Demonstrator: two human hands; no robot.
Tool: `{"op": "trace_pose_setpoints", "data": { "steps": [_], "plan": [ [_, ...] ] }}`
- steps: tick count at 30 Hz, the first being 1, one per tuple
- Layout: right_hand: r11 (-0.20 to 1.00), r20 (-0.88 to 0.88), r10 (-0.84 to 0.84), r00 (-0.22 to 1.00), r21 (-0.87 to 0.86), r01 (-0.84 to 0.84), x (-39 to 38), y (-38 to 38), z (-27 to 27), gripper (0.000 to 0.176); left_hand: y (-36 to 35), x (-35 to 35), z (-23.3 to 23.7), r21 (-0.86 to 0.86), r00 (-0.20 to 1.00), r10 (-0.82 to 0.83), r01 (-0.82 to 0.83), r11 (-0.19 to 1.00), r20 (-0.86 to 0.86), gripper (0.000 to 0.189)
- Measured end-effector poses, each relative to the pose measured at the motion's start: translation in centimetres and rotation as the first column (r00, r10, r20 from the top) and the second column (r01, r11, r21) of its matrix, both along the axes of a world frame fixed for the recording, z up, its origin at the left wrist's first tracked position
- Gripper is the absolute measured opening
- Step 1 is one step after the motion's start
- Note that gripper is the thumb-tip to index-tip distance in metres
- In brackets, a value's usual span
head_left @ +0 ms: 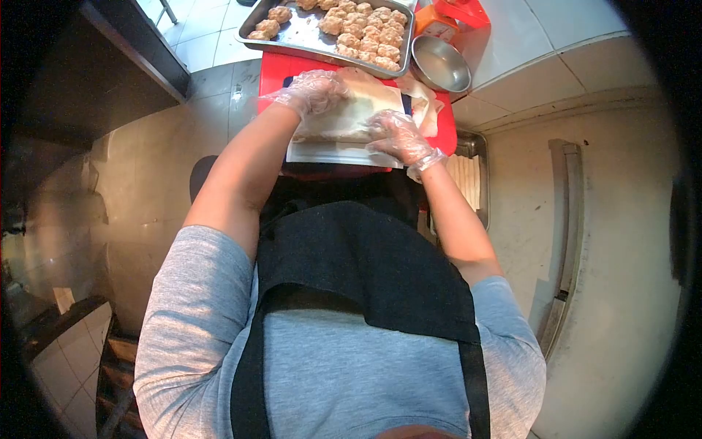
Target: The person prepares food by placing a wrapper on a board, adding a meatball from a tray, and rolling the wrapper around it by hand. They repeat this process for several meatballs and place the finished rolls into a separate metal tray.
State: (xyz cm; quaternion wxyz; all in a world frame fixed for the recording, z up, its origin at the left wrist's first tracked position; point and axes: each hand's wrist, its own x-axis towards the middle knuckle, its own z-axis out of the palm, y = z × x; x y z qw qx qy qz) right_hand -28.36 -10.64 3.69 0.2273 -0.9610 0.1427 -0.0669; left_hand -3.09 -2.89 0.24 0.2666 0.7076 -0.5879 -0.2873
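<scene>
Two hands in thin see-through gloves are on a pale sheet of wrapper point(356, 110). The wrapper lies on a white board point(329, 153), and the white board sits in the middle of a red board point(276, 72). The left hand point(314, 91) is on the far left corner of the wrapper with its fingers bent over it, but I cannot tell if it is gripping or just resting there. The right hand point(398, 137) is on the near right part of the wrapper, with its fingers spread out and pressing down, not clenched. At the far edge of the red board is a metal tray point(292, 36) with many small round crumbed balls point(369, 33) in it. Just beside the tray, on the right, is a shiny metal bowl point(440, 64). Near the right edge of the red board lies a stack of pale strips point(466, 179). The person wears a grey shirt and a black apron point(365, 271).
</scene>
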Motion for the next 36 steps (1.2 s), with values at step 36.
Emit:
{"op": "trace_pose_setpoints", "data": {
  "steps": [36],
  "plan": [
    [0.979, -0.1, 0.051, 0.994, 0.2, -0.03, 6.6, 5.5, 0.5, 0.033, -0.3, 0.8, -0.5, -0.076, 0.961, -0.063, 0.086, 0.993, 0.271, 0.023]
  ]
}}
